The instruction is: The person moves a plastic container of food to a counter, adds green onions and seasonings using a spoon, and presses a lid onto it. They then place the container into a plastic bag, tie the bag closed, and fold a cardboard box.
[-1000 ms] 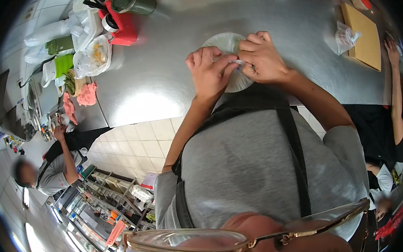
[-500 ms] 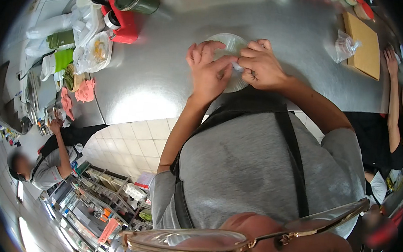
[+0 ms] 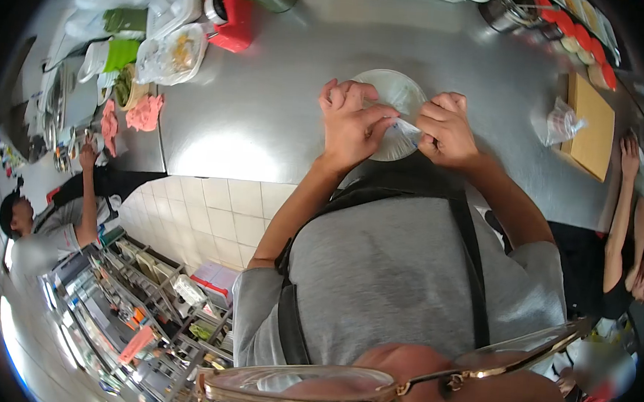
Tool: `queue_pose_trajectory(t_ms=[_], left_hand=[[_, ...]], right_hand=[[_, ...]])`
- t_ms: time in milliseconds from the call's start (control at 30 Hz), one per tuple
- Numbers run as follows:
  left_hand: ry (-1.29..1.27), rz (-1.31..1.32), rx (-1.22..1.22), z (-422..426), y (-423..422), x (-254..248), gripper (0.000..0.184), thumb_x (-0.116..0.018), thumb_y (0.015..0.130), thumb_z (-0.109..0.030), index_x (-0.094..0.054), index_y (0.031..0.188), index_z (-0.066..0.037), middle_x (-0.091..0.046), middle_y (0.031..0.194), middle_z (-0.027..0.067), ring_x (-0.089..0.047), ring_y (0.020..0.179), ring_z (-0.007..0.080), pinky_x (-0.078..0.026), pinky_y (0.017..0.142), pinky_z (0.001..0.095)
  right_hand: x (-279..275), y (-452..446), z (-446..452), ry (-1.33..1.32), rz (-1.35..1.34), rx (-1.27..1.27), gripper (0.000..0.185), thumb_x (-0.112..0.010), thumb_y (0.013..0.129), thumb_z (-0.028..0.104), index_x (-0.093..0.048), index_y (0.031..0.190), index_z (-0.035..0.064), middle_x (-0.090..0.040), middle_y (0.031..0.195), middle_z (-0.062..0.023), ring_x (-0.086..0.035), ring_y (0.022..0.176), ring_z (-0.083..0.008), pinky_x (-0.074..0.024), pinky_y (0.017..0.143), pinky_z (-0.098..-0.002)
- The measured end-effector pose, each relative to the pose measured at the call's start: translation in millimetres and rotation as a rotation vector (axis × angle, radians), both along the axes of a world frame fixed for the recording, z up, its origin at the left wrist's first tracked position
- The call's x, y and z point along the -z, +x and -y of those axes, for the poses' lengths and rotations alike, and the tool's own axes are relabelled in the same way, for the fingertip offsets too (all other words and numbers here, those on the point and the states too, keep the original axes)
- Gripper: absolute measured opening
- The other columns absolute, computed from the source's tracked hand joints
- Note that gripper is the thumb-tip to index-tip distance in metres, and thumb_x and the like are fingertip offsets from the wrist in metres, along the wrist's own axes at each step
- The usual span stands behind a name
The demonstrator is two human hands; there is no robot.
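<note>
Over a round, pale translucent dish (image 3: pixel 390 80) on the steel worktop, both hands pinch a small piece of clear plastic that looks like a plastic bag (image 3: pixel 405 137). My left hand (image 3: pixel 352 122) grips one side of it between thumb and index finger, with the other fingers curled loosely above. On the opposite side, my right hand (image 3: pixel 448 131) is closed in a fist-like pinch. The plastic is stretched across the short gap between them. Whatever lies inside the dish is too hazy to make out.
A cardboard box (image 3: pixel 590 129) and a clear bag (image 3: pixel 560 123) lie to the right, near a co-worker's hand (image 3: pixel 630 150). Red-topped bottles (image 3: pixel 601 74) line the back right. On the left are a red holder (image 3: pixel 233 19), a bag-lined tub (image 3: pixel 172 55) and pink cloths (image 3: pixel 144 113).
My hands have drawn apart, and more of the plastic now shows stretched between them. The view has shifted, bringing the bottles and a metal pot at the back right into sight.
</note>
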State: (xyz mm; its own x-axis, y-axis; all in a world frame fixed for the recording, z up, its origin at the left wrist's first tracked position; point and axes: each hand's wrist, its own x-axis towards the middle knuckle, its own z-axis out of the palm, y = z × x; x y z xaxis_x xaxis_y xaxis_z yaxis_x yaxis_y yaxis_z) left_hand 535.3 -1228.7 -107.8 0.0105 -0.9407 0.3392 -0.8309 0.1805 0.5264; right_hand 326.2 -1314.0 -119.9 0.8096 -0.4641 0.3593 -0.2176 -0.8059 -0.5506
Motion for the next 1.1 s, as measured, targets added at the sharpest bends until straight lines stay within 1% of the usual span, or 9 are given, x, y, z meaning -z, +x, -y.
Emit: queue_pose_trajectory(t_ms=[100, 200, 300, 367, 467, 767, 933, 1033, 1100], left_hand=[[0.014, -0.037, 0.006, -0.2, 5.0, -1.3, 0.018, -0.082, 0.069, -0.017, -0.076, 0.085, -0.023, -0.055, 0.103, 0.0004, -0.049, 0.110, 0.0250, -0.026, 0.107, 0.0528], [0.039, -0.084, 0.048, -2.2, 13.5, 3.3, 0.018, -0.082, 0.068, -0.015, -0.075, 0.083, -0.021, -0.055, 0.104, 0.0014, -0.049, 0.111, 0.0265, -0.027, 0.108, 0.0551], [0.017, -0.101, 0.098, -1.5, 17.9, 4.1, 0.019, -0.082, 0.066, -0.014, -0.074, 0.082, -0.018, -0.055, 0.105, 0.0022, -0.049, 0.111, 0.0276, -0.028, 0.108, 0.0577], [-0.022, -0.104, 0.124, -0.4, 17.9, 7.3, 0.021, -0.083, 0.064, -0.014, -0.073, 0.083, -0.018, -0.055, 0.104, 0.0028, -0.050, 0.111, 0.0286, -0.029, 0.108, 0.0588], [-0.037, -0.088, 0.138, -2.5, 18.5, 3.7, 0.021, -0.082, 0.066, -0.017, -0.074, 0.085, -0.020, -0.054, 0.102, 0.0031, -0.050, 0.111, 0.0288, -0.029, 0.108, 0.0594], [-0.081, -0.146, 0.137, -6.8, 14.4, 10.9, 0.022, -0.083, 0.066, -0.019, -0.074, 0.085, -0.026, -0.052, 0.099, 0.0012, -0.048, 0.110, 0.0279, -0.030, 0.109, 0.0606], [-0.084, -0.138, 0.111, -7.5, 11.9, 10.5, 0.019, -0.083, 0.067, -0.021, -0.074, 0.084, -0.026, -0.051, 0.100, 0.0009, -0.047, 0.113, 0.0279, -0.026, 0.111, 0.0603], [-0.083, -0.158, 0.111, -9.4, 11.9, 10.3, 0.016, -0.082, 0.069, -0.021, -0.072, 0.081, -0.025, -0.051, 0.101, 0.0009, -0.046, 0.114, 0.0281, -0.024, 0.112, 0.0594], [-0.078, -0.192, 0.115, -9.3, 12.3, 11.1, 0.014, -0.080, 0.070, -0.021, -0.071, 0.080, -0.024, -0.051, 0.102, 0.0010, -0.046, 0.115, 0.0284, -0.023, 0.112, 0.0583]], right_hand=[[1.6, 10.5, -0.1, 0.056, 0.086, -0.009, 0.011, -0.058, 0.066, 0.012, -0.058, 0.076, 0.0077, -0.057, 0.089, -0.0025, -0.051, 0.093, -0.0266, -0.0345, 0.086, -0.0412], [-4.4, 25.9, 2.4, 0.222, 0.202, -0.174, 0.012, -0.054, 0.067, 0.005, -0.060, 0.078, 0.0064, -0.064, 0.101, 0.0007, -0.052, 0.095, -0.0245, -0.0346, 0.087, -0.0382], [-9.8, 28.2, 8.8, 0.361, 0.105, -0.236, 0.012, -0.054, 0.067, 0.005, -0.060, 0.077, 0.0071, -0.064, 0.096, 0.0010, -0.053, 0.092, -0.0224, -0.0342, 0.088, -0.0376], [-15.0, 26.3, 7.9, 0.349, 0.090, -0.250, 0.011, -0.052, 0.068, 0.006, -0.058, 0.077, 0.0076, -0.062, 0.088, 0.0002, -0.053, 0.089, -0.0215, -0.0332, 0.086, -0.0369], [-20.3, 23.5, 5.1, 0.317, -0.059, -0.223, 0.012, -0.051, 0.069, 0.011, -0.054, 0.081, 0.0072, -0.055, 0.081, -0.0071, -0.052, 0.085, -0.0265, -0.0318, 0.082, -0.0382], [-21.1, 6.6, -8.4, 0.290, 0.014, -0.158, 0.013, -0.050, 0.073, 0.015, -0.053, 0.080, 0.0053, -0.058, 0.086, -0.0111, -0.054, 0.084, -0.0317, -0.0351, 0.082, -0.0399], [-27.1, 11.8, -13.7, 0.325, 0.010, -0.117, 0.009, -0.049, 0.071, 0.011, -0.052, 0.078, 0.0048, -0.059, 0.087, -0.0117, -0.055, 0.083, -0.0319, -0.0358, 0.086, -0.0380], [-30.9, 15.9, -17.8, 0.408, 0.099, -0.122, 0.008, -0.047, 0.072, 0.005, -0.051, 0.079, 0.0030, -0.056, 0.084, -0.0117, -0.053, 0.078, -0.0275, -0.0379, 0.081, -0.0334], [-37.2, 17.3, -22.6, 0.712, 0.159, -0.057, 0.009, -0.043, 0.073, 0.001, -0.050, 0.079, 0.0008, -0.052, 0.082, -0.0109, -0.049, 0.074, -0.0220, -0.0382, 0.073, -0.0284]])
